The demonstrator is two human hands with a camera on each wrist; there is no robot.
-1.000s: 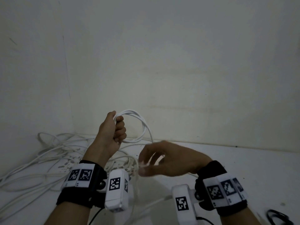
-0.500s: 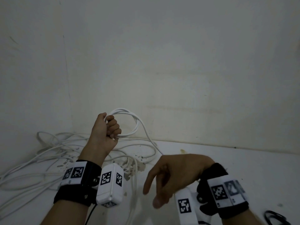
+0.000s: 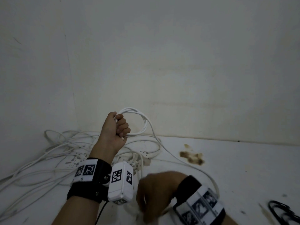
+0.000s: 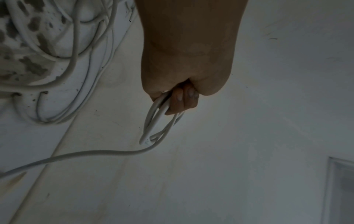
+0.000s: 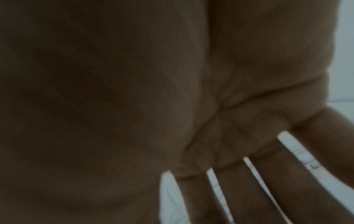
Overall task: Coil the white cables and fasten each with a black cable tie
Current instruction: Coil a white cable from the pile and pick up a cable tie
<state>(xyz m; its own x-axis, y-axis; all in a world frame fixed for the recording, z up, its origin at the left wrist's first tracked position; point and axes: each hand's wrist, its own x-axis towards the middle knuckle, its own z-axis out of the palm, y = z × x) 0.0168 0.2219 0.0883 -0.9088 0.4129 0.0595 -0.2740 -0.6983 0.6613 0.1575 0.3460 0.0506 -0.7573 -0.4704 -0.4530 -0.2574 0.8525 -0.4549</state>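
Since the earlier frame, the right hand (image 3: 155,194) is dropped low, fingers spread, empty. White coil (image 3: 138,122) is held raised in the fisted left hand (image 3: 116,129). Coiling is underway; next, trailing cable (image 3: 178,161) must be gathered. Black ties (image 3: 282,211) lie rightward.

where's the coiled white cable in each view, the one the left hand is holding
Head: the coiled white cable loops right of the left hand, raised in front of the wall.
Left wrist: the coil hangs below the curled fingers, centre frame.
Right wrist: not in it; the right hand fills the picture.
Shared landmark: the loose tail trailing off the coil.
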